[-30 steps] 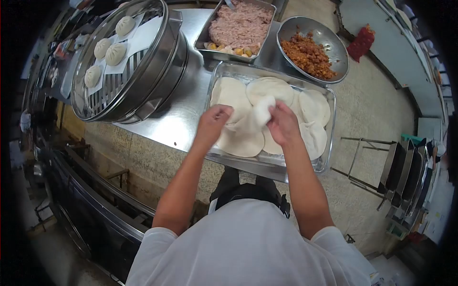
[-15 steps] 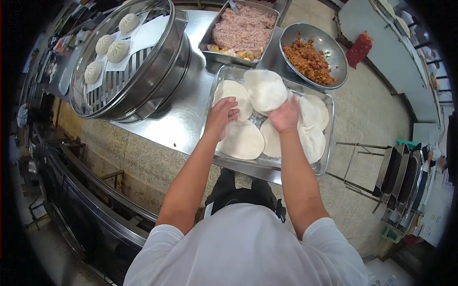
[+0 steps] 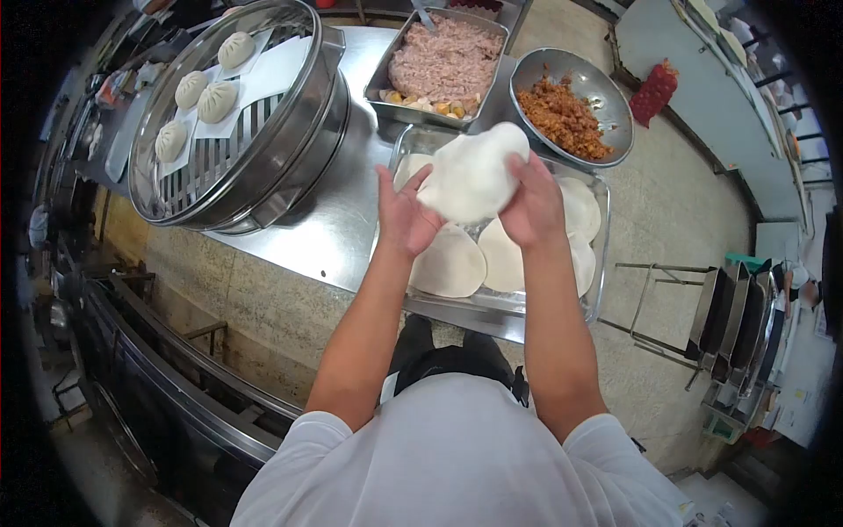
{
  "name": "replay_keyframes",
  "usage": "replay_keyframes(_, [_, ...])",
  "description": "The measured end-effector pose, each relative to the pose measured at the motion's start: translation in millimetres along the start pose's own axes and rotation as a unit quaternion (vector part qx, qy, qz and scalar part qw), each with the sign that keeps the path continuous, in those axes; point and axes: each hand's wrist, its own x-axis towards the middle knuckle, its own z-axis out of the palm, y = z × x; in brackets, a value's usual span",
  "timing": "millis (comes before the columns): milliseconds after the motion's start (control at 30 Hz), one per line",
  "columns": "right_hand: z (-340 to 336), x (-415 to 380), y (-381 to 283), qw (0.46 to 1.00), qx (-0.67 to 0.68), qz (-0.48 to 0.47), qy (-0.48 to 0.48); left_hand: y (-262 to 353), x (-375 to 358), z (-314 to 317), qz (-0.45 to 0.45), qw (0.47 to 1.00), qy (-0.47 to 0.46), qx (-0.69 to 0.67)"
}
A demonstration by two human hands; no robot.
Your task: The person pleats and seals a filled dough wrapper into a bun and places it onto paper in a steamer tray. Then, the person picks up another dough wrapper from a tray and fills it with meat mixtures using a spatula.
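Note:
A round white dough wrapper [image 3: 471, 180] is lifted above the metal tray [image 3: 527, 318], its surface tilted. My right hand [image 3: 534, 200] grips its right edge, thumb on top and fingers underneath. At the wrapper's left edge is my left hand [image 3: 409, 215], palm up and open, thumb spread apart, fingertips right at the dough. Several flat dough wrappers [image 3: 450, 262] lie in the tray below, partly covered by my hands and the raised piece.
A steel steamer [image 3: 294, 145] with several pleated buns [image 3: 217, 102] on paper stands at the left. Behind the tray are a pan of pale pink minced filling [image 3: 448, 60] and a metal bowl [image 3: 617, 105] of orange-red filling [image 3: 562, 110]. A red net bag [image 3: 654, 92] lies beyond.
My right hand has raised the wrapper off the others and turned inward around its edge. My left hand has rolled palm up and come to the wrapper's left side.

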Motion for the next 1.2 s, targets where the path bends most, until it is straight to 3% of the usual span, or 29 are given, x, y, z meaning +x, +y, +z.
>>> replay_keyframes(33, [-2.8, -11.9, -6.8, 0.999, 0.029, 0.011, -0.037, 0.5, -4.6, 0.6, -0.005, 0.987, -0.127, -0.097])
replay_keyframes(67, [-24.6, -18.4, 0.5, 0.998, 0.022, 0.042, -0.029, 1.6, -9.2, -0.4, -0.016, 0.975, -0.163, -0.149])
replay_keyframes(100, [-36.9, -26.4, 7.3, 0.999, 0.019, 0.037, -0.025, 1.0, -16.0, 3.9, -0.022, 0.974, -0.166, -0.151])
replay_keyframes(167, [-54.8, -47.6, 15.1, 0.984, 0.091, 0.148, 0.042, -3.3, -27.9, 17.4, -0.009, 0.987, -0.152, -0.042])
replay_keyframes(233, [-57.3, -71.9, 5.9, 0.988, 0.049, 0.134, 0.051, -19.4, -25.4, 24.0, -0.044, 0.984, -0.169, -0.040])
replay_keyframes(300, [-52.2, -94.1, -21.7, 0.998, 0.019, 0.060, 0.005, -43.8, -34.8, 48.7, -0.004, 0.983, -0.177, -0.047])
replay_keyframes(333, [-47.8, -104.5, -42.1, 0.995, 0.061, 0.014, -0.078, -54.7, -42.0, 63.2, 0.005, 0.975, -0.211, -0.072])
replay_keyframes(500, [-105.3, -140.3, -86.9, 0.997, 0.056, 0.029, -0.041, -128.6, -42.4, 93.6, -0.038, 0.974, -0.221, -0.024])
replay_keyframes(567, [-134.7, -157.1, -106.0, 0.997, 0.051, 0.052, -0.035, -169.6, -40.5, 101.3, -0.067, 0.985, -0.159, -0.013])
replay_keyframes(667, [-177.4, -181.1, -150.3, 0.995, 0.046, 0.077, -0.032, -236.2, -39.4, 121.0, -0.049, 0.989, -0.140, -0.026])
replay_keyframes(867, [-221.1, -248.2, -271.9, 0.996, -0.054, 0.038, -0.052, -346.7, -40.9, 194.6, -0.093, 0.981, -0.169, -0.031])
replay_keyframes(933, [-247.2, -256.5, -285.0, 0.997, -0.071, 0.027, 0.024, -379.1, -28.7, 202.3, -0.098, 0.983, -0.152, -0.024])
replay_keyframes(967, [-258.5, -256.8, -292.6, 0.997, -0.073, 0.023, 0.019, -393.5, -19.5, 203.6, -0.107, 0.986, -0.129, -0.016])
replay_keyframes(1033, [-272.4, -257.2, -305.6, 0.990, -0.114, 0.054, 0.060, -411.5, -13.5, 217.0, -0.122, 0.981, -0.148, -0.021])
replay_keyframes(1133, [-280.8, -246.6, -328.7, 0.995, -0.095, 0.036, 0.002, -419.0, -2.3, 228.5, -0.097, 0.985, -0.142, -0.014])
replay_keyframes(1200, [-281.2, -229.1, -342.6, 0.992, -0.107, 0.055, -0.025, -412.3, 10.1, 229.0, -0.132, 0.973, -0.190, 0.000])
